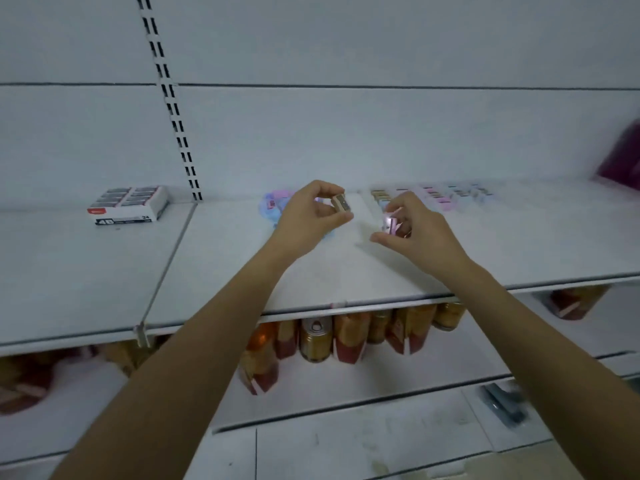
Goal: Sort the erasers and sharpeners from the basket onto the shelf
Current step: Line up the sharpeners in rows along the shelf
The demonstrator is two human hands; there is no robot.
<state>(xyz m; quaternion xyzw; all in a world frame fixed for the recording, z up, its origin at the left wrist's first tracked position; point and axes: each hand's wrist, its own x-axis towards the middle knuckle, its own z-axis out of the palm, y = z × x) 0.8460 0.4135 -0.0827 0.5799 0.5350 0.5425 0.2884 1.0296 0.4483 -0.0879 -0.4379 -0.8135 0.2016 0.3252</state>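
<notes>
Thumb and forefinger of my left hand (308, 216) pinch a tan sharpener (341, 203), holding it up just above the shelf (346, 271), its blade side turned toward me. The other fingers of that hand are curled in behind it. My right hand (415, 230) is just right of the left, apart from it, and its curled fingers grip a shiny pink piece (390, 223); I cannot tell whether it is a sharpener or an eraser, or whether I hold more than one. Its little finger reaches out low toward the left.

Behind my left hand, partly hidden by it, sits the bluish basket (268, 202) with pink bits in it, near the far edge of the shelf. Far right of my hands, small pieces already lie in rows (446, 197) along the back: tan ones, then pink and pale ones, too blurred to name each. Well off to the left stands a box of erasers (128, 206), marked 4B. A purple shape (620, 157) blurs at the far right. On the shelf below, near me, stand cans (315, 339) and red-and-gold packs.
</notes>
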